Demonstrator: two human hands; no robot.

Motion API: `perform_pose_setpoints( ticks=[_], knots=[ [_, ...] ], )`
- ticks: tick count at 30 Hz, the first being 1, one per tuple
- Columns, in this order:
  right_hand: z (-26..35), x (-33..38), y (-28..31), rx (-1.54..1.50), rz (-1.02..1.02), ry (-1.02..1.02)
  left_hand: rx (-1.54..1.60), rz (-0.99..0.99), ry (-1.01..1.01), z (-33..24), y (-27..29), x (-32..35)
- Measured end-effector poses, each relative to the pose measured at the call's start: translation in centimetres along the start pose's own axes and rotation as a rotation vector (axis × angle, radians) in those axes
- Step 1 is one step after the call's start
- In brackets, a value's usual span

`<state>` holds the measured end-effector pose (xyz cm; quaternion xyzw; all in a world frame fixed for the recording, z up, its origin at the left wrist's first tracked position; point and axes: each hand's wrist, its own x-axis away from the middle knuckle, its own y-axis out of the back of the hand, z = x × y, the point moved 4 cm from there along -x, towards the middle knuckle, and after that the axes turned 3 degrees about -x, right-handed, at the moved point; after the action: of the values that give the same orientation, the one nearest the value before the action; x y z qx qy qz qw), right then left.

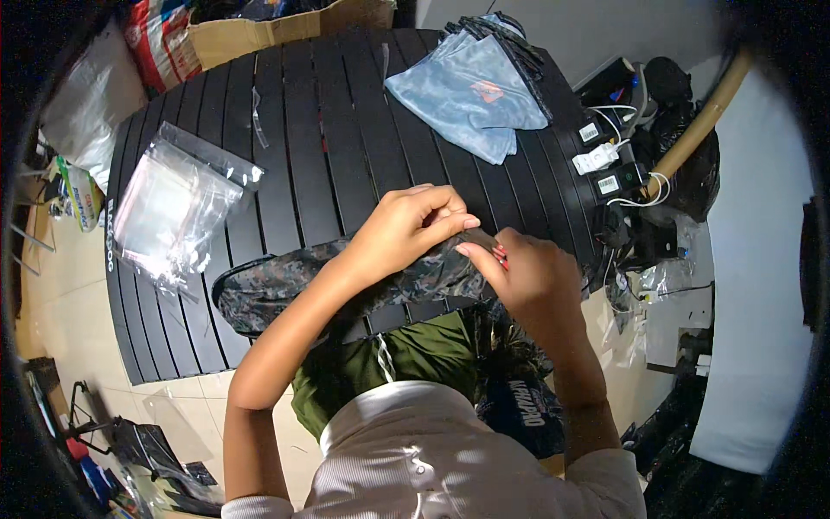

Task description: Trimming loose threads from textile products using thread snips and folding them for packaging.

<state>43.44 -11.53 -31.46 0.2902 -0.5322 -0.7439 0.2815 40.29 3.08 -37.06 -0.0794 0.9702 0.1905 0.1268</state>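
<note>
A long piece of camouflage fabric (pixel 281 285) with a dark edge lies across the near side of the black slatted table (pixel 303 147). My left hand (pixel 406 227) pinches the fabric near its right end, thumb and index finger pressed together. Close beside it, my right hand (pixel 534 270) is closed, with its thumb towards the fabric. A small red thing (pixel 500 256) shows between its fingers; most of it is hidden, so its kind is unclear. The right end of the fabric is partly covered by both hands.
Clear plastic bags (pixel 177 203) lie at the table's left. A folded light-blue cloth (pixel 471 91) rests at the far right. Black boxes and white cables with a white plug (pixel 596 158) sit along the right edge. A cardboard box (pixel 277 33) stands beyond the far edge.
</note>
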Motion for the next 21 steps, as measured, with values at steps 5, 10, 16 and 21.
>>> perform_pose_setpoints(
  ticks=[5,10,16,21],
  knots=[
    [-0.3,-0.8,-1.4,0.042,0.003,0.015,-0.154,-0.054,-0.213,-0.6,0.4,-0.4],
    [-0.3,-1.0,-1.8,0.036,-0.025,0.03,-0.239,-0.099,-0.296,-1.0,0.4,-0.6],
    [-1.1,-0.8,-2.3,0.003,-0.019,0.025,-0.282,-0.206,-0.205,-0.9,2.5,0.4],
    [-6.7,-0.4,-1.8,-0.06,-0.037,-0.364,-0.222,-0.683,0.152,-0.8,7.8,6.4]
  ],
)
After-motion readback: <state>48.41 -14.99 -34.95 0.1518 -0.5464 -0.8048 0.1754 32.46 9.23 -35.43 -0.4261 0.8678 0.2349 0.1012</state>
